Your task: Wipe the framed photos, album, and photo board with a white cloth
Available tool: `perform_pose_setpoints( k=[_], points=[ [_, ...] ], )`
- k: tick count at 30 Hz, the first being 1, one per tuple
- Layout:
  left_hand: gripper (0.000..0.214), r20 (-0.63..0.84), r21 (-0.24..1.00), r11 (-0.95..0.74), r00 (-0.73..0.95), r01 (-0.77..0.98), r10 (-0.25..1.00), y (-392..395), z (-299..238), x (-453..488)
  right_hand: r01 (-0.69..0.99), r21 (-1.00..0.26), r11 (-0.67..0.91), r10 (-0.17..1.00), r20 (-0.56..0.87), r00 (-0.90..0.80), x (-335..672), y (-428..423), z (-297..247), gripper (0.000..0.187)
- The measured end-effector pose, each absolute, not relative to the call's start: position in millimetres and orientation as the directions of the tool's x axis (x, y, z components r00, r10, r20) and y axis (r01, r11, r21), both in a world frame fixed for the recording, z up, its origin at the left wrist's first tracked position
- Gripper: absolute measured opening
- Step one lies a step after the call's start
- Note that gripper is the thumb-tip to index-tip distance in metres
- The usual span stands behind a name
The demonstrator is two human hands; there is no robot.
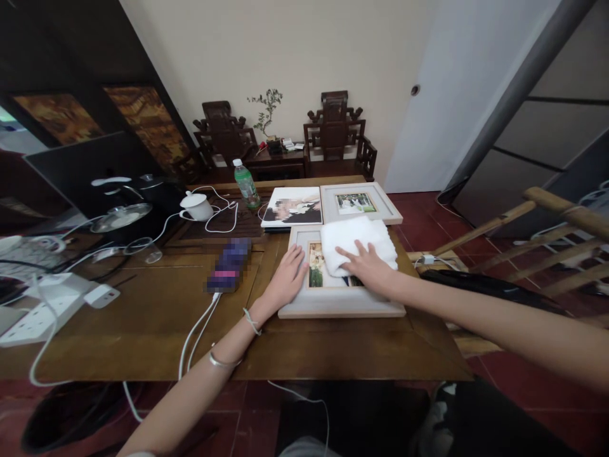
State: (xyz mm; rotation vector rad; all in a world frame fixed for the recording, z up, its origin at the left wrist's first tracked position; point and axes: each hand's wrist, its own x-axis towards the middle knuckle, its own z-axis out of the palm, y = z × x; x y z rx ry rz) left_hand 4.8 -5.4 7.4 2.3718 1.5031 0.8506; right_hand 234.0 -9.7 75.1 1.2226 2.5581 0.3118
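A pale wooden picture frame (342,309) lies flat on the table, with a photo inside it. My left hand (286,276) rests along its left edge, fingers stretched out and touching the rim. On top of the frame, a folded white cloth (366,231) covers the upper right part of the photo. My right hand (368,266) lies on the cloth with its fingers spread, pressing it against the frame. Behind these, a second pale picture frame (385,197) and a photo panel (292,206) lie side by side.
Left of the frame are a phone (229,265) with a white cable, a green-labelled bottle (246,184), a lidded white cup (196,206) and a power strip (45,311). Wooden chairs (334,127) stand by the wall. A wooden chair (552,235) is at the right.
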Motion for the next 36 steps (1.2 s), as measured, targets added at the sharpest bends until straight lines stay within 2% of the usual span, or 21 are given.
perform_pose_setpoints(
  k=[6,9,11,18,21,23,27,31,36],
  points=[
    [0.048,0.371,0.45,-0.469,0.318,0.76,0.872,-5.8,7.5,5.3,0.701,0.076,0.709,0.684,-0.314,-0.658,228.0,-79.5,104.3,0.063],
    [0.047,0.371,0.448,-0.47,0.32,0.761,0.872,-5.4,7.2,4.6,0.7,-0.087,0.708,0.642,-0.334,-0.69,225.4,-95.8,112.6,0.064],
    [0.048,0.367,0.442,-0.47,0.325,0.764,0.872,-4.9,6.6,3.9,0.691,-0.143,0.709,0.631,-0.308,-0.711,224.5,-96.0,109.0,0.067],
    [0.046,0.378,0.435,-0.485,0.334,0.759,0.863,-5.1,6.4,3.3,0.696,-0.011,0.718,0.687,-0.149,-0.711,236.4,-27.8,75.8,0.077],
    [0.047,0.364,0.452,-0.481,0.337,0.751,0.868,-5.8,8.5,4.1,0.716,0.131,0.686,0.722,0.003,-0.692,238.8,15.4,72.2,0.074],
    [0.047,0.354,0.46,-0.476,0.336,0.75,0.873,-6.2,9.6,4.2,0.731,0.2,0.652,0.74,0.039,-0.671,235.9,36.3,71.5,0.069],
    [0.047,0.345,0.452,-0.47,0.337,0.758,0.876,-6.3,10.1,3.5,0.75,0.224,0.622,0.772,-0.018,-0.635,223.9,43.0,67.8,0.063],
    [0.048,0.343,0.448,-0.473,0.343,0.759,0.875,-6.3,9.4,3.5,0.75,0.189,0.634,0.773,-0.12,-0.623,213.2,9.2,68.8,0.066],
    [0.046,0.352,0.437,-0.476,0.342,0.763,0.871,-5.8,8.0,4.3,0.75,0.027,0.661,0.71,-0.345,-0.614,209.6,-49.4,94.1,0.071]
  ],
)
